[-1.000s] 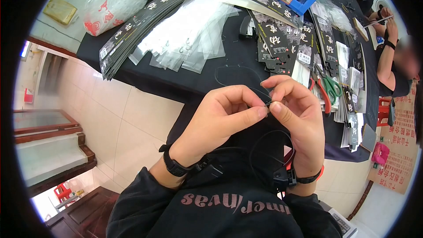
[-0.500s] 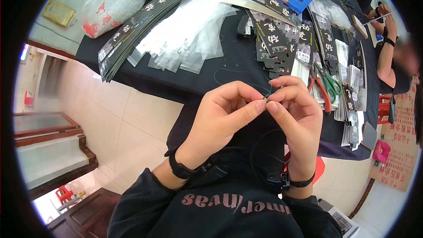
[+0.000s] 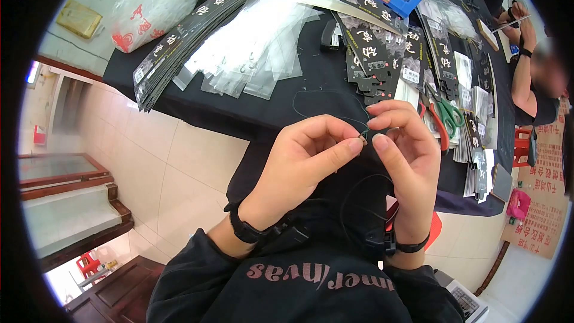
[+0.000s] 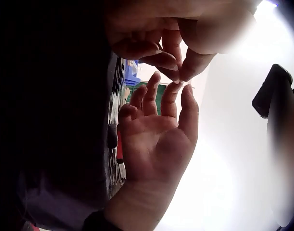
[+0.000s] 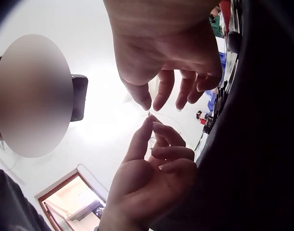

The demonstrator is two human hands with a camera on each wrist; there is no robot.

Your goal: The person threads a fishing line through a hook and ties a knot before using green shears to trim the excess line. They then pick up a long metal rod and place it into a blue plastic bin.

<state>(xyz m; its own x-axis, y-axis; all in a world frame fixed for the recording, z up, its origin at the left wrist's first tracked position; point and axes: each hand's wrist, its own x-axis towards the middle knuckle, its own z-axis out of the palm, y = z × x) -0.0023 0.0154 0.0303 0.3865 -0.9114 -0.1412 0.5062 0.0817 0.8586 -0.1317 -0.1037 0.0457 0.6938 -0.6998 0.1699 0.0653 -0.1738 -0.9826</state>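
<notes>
Between thumb and index finger, my left hand (image 3: 302, 154) pinches a tiny piece (image 5: 149, 114), too small to make out, with a thin green line (image 3: 366, 127) at it. The line loops out over the black cloth beyond the fingers. Close on the other side is my right hand (image 3: 408, 155), its thumb and index finger parted, fingertips beside the line. In the right wrist view the fingers of the right hand (image 5: 171, 57) point down toward the left fingertips. The left wrist view has the right palm (image 4: 156, 139) facing the camera, fingers loosely bent.
Clear plastic sleeves (image 3: 251, 42) and stacks of black printed cards (image 3: 179, 36) cover the black-clothed table (image 3: 263, 110). Green-handled scissors (image 3: 449, 116) and a red-handled tool (image 3: 439, 128) lie at right. Farther back are a blue bin (image 3: 409, 3) and a white bag (image 3: 158, 6). Another person (image 3: 526, 84) sits at right.
The right thumb and index finger were together at the left fingertips; now they are apart and slightly drawn back. The left hand keeps its pinch, and more green line shows between the hands.
</notes>
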